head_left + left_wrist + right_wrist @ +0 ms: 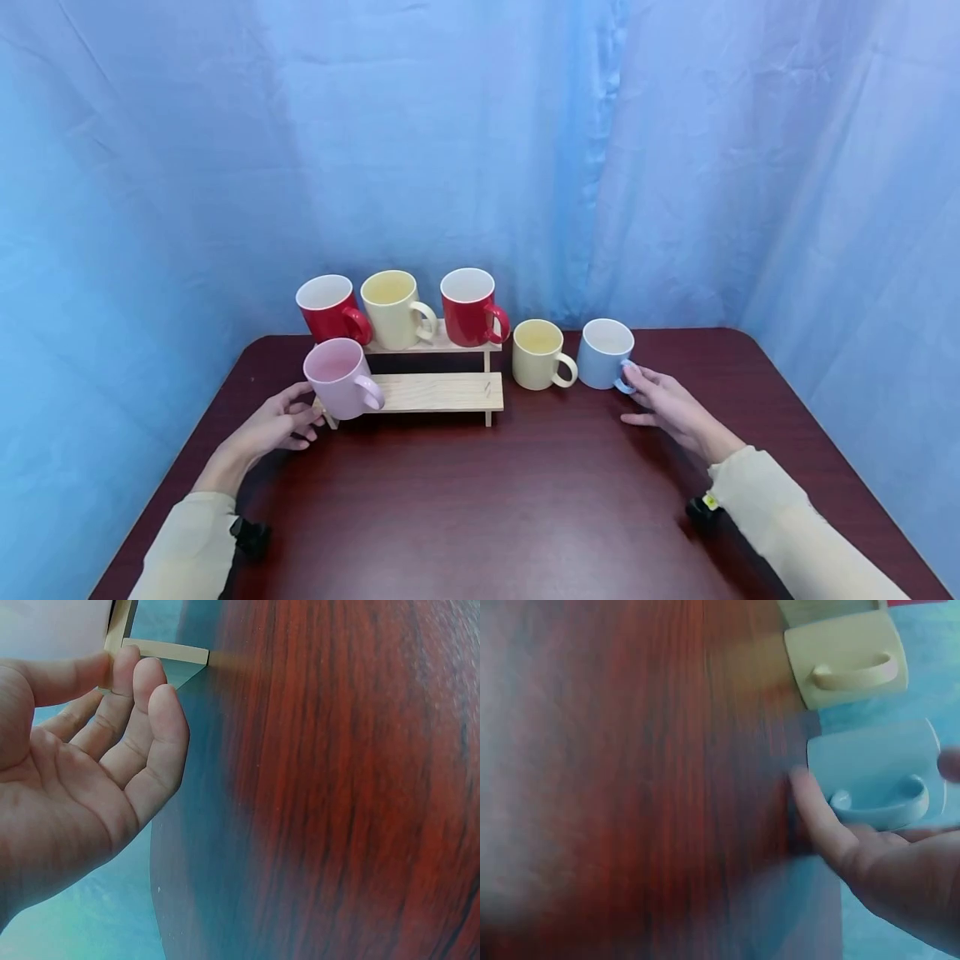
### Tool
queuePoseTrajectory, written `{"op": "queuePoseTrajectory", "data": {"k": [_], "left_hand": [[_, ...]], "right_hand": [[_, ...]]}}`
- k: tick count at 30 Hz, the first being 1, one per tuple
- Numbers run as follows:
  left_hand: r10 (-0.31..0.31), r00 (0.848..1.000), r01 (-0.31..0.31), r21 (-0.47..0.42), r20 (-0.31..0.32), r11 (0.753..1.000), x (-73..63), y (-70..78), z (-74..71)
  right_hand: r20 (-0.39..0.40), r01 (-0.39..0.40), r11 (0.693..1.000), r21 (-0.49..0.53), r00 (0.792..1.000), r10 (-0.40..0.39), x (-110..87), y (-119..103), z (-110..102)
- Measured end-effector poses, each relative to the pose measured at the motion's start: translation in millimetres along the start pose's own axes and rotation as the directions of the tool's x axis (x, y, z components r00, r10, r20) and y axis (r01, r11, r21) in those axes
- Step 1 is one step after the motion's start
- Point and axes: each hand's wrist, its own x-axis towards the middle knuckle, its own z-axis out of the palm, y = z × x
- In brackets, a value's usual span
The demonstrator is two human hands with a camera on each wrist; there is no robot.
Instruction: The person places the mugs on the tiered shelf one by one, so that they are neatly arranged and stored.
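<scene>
My left hand (281, 423) is at the left end of a two-tier wooden rack (435, 393), its thumb and fingertips pinching the lower shelf's end. Just beside it, a pink mug (337, 390) stands on that shelf, handle to the right. My right hand (671, 410) is beside a light blue mug (600, 358) on the table, its fingers spread apart around the handle. One fingertip overlaps the handle in the head view; contact is unclear. In the right wrist view the hand (900, 877) is blurred. A pale yellow mug (534, 367) stands left of the blue one.
Along the rack's upper shelf stand a red mug (327, 315), a cream mug (390, 321) and another red mug (467, 321). The dark red wooden table (495, 508) extends in front. Blue curtains (450, 150) hang behind it and at both sides.
</scene>
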Motion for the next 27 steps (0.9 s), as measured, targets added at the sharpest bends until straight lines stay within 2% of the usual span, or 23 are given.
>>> {"op": "queuePoseTrajectory", "data": {"k": [4,9,15,20,27], "left_hand": [[-0.009,1.0,0.009,0.0,-0.009,1.0,0.9,1.0,-0.4],[-0.018,1.0,0.018,-0.004,0.0,1.0,1.6,-0.3,-1.0],[-0.011,1.0,0.011,-0.003,0.005,1.0,1.6,2.1,-2.0],[-0.01,1.0,0.01,-0.004,0.005,1.0,0.9,2.2,-2.1],[-0.014,1.0,0.014,-0.005,0.01,1.0,2.5,-2.4,-1.4]], "right_hand": [[0.018,-0.016,0.997,-0.081,1.0,0.017,7.4,-3.4,4.1],[-0.028,-0.041,0.988,-0.146,0.999,0.037,10.4,-5.2,9.2],[-0.092,-0.052,0.965,-0.258,0.995,0.029,9.8,-5.4,11.4],[-0.086,-0.033,0.945,-0.326,0.996,0.005,8.9,-9.7,9.3],[-0.076,-0.053,0.923,-0.382,0.997,0.026,4.3,-18.1,7.0]]}}
